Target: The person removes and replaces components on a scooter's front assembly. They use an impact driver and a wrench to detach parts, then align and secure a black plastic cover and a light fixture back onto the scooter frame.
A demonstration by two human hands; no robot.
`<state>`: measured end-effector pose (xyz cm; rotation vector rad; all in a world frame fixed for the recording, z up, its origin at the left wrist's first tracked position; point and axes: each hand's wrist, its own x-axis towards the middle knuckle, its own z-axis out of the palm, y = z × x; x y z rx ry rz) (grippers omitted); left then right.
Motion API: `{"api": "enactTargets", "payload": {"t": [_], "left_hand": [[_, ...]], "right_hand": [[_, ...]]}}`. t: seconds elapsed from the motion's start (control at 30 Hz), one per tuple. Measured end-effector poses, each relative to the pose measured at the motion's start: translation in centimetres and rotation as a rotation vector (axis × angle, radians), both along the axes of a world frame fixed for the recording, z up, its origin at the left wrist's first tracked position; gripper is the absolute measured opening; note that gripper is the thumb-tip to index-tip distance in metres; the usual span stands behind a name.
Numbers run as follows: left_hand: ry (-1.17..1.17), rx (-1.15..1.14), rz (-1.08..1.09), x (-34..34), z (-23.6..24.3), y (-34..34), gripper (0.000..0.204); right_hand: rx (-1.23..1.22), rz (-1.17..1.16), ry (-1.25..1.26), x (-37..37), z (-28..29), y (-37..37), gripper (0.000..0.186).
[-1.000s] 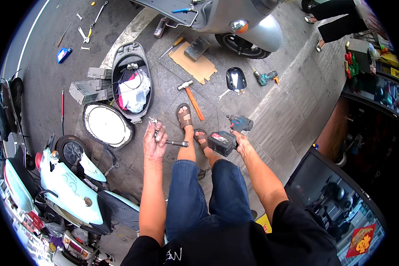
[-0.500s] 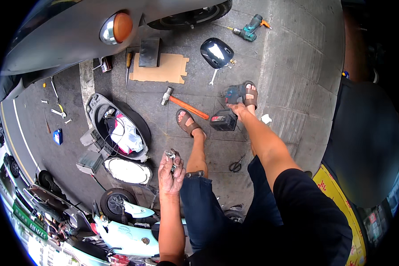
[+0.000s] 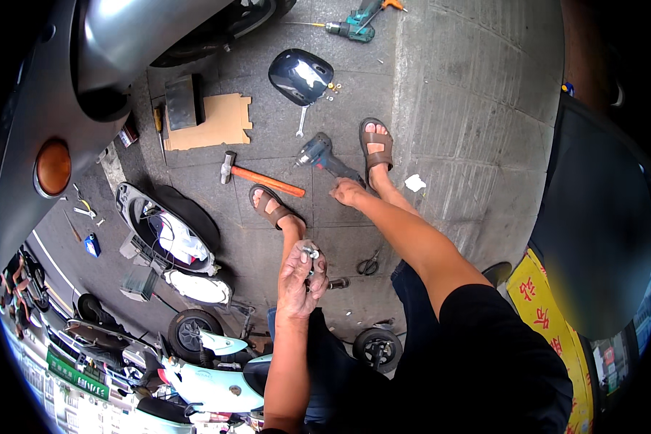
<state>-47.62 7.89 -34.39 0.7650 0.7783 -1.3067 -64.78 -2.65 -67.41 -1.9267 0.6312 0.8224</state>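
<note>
My left hand is closed around small silver metal parts, with a dark metal cylindrical tool sticking out to its right. My right hand grips the handle end of a blue-and-black impact driver, which is held low over the pavement beside my sandalled foot. Left of it lies an orange-handled hammer. Above are a spanner, a glossy black cover with small fittings beside it, and a dark block on cardboard.
A grey scooter body overhangs the upper left. An open seat compartment, a white-topped seat and a pale-blue scooter are at lower left. A teal drill lies at the top, scissors near my legs, a yellow sign at right.
My right hand has moved forward and down with the impact driver, toward the ground near the hammer. My left hand still holds its parts. The view has swung closer to the grey scooter.
</note>
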Motion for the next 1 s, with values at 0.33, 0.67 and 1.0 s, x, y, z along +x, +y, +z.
{"api": "enactTargets", "payload": {"t": [0.33, 0.67, 1.0], "left_hand": [[-0.374, 0.059, -0.123, 5.3, 16.1, -6.0, 0.013], [-0.541, -0.317, 0.504, 11.3, 34.9, -10.6, 0.016], [-0.644, -0.435, 0.366, 17.8, 41.1, -7.8, 0.015]], "right_hand": [[0.914, -0.574, -0.262, 12.1, 42.9, -7.9, 0.036], [0.335, 0.237, -0.444, 19.1, 67.0, -14.6, 0.057], [0.062, -0.044, -1.102, 29.5, 77.1, -13.0, 0.028]]}}
